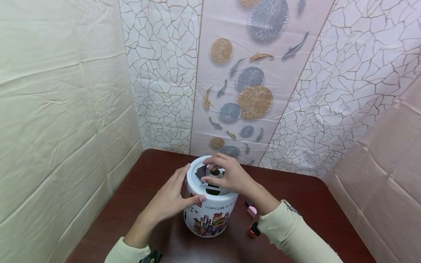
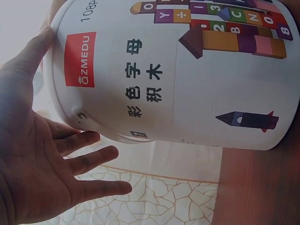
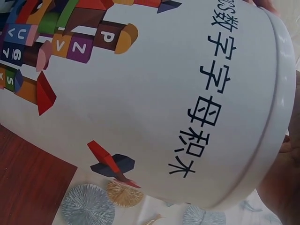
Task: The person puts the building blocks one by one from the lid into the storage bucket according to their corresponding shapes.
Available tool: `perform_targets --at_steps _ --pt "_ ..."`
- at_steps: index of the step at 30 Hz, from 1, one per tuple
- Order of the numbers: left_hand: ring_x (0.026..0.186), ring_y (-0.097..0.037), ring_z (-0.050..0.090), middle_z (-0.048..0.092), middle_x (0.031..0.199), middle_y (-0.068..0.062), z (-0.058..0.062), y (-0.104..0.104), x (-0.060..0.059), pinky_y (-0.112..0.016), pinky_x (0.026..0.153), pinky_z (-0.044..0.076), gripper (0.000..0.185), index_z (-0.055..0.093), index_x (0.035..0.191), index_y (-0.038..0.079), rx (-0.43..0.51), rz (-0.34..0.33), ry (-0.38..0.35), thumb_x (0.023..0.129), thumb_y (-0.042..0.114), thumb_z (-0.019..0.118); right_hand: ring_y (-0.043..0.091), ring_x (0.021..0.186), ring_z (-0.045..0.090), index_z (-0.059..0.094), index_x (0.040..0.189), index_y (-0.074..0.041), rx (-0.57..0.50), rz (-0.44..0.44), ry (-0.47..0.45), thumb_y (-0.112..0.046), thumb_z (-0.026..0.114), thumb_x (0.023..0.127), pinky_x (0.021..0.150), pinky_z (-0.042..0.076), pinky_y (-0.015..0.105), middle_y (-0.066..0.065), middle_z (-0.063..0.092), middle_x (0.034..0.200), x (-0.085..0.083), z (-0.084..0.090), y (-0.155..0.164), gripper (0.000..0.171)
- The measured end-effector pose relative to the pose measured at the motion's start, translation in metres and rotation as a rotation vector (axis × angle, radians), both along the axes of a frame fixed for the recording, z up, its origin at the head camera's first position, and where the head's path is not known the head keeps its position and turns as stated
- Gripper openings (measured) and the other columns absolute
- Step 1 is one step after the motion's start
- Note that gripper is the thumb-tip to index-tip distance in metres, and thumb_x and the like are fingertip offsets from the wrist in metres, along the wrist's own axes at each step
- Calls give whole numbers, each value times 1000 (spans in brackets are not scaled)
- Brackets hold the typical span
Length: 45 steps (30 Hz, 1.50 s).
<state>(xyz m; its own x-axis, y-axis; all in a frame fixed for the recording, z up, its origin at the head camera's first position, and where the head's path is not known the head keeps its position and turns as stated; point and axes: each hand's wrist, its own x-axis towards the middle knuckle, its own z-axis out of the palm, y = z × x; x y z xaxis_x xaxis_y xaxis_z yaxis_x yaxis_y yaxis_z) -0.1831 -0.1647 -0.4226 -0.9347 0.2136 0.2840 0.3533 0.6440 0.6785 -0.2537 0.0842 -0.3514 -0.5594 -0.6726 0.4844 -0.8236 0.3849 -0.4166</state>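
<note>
A white bucket [image 1: 210,215] printed with colorful block pictures stands on the table, its white lid [image 1: 194,184] cut with several shaped holes. My right hand [image 1: 227,175] is over the lid and pinches a dark, triangular-looking block [image 1: 202,171] between thumb and fingers at a hole on the lid's left side. How far the block sits in that hole cannot be made out. Against the bucket's left side rests my left hand [image 1: 171,197], thumb at the upper front rim. In the left wrist view, the other fingers [image 2: 101,190] of that hand are straight and spread.
To the right of the bucket lie a pink block [image 1: 251,211], a dark block [image 1: 248,203] beside it and an orange piece [image 1: 252,232], partly hidden near the right sleeve. The dark red table [image 1: 312,219] meets cloth-covered walls at the back and sides.
</note>
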Motion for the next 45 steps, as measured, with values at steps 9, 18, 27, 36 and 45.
perform_targets --at_steps 9,18,27,36,45 --pt "157 -29 49 38 177 -6 -1 1 0 -65 121 49 123 20 178 30 6 -3 -4 83 87 75 21 106 79 75 130 -4 -6 -3 0 -22 93 92 90 67 46 8 74 119 0 -4 -1 45" --pt "157 -29 49 38 177 -5 0 0 2 -64 122 48 124 20 178 29 8 -1 -1 83 86 76 22 104 79 76 129 -5 -1 -17 27 -23 91 94 88 67 45 11 74 118 0 -4 -3 42" --pt "157 -29 49 37 177 -6 1 0 2 -65 122 49 123 20 178 30 7 1 -3 84 86 76 23 104 79 76 128 -7 10 -17 29 -23 92 93 88 67 43 12 74 119 -1 -6 -2 41" --pt "156 -30 50 39 176 -5 1 1 2 -66 120 49 123 20 178 31 5 -1 -1 84 87 75 24 110 77 75 132 -8 41 -45 42 -28 93 92 89 67 46 8 72 127 1 -6 1 48" --pt "157 -33 49 36 178 -6 -1 0 1 -70 119 49 123 19 178 32 13 11 -19 83 87 76 30 125 74 73 141 -14 76 -122 88 -34 93 92 100 64 50 4 70 142 7 1 23 57"
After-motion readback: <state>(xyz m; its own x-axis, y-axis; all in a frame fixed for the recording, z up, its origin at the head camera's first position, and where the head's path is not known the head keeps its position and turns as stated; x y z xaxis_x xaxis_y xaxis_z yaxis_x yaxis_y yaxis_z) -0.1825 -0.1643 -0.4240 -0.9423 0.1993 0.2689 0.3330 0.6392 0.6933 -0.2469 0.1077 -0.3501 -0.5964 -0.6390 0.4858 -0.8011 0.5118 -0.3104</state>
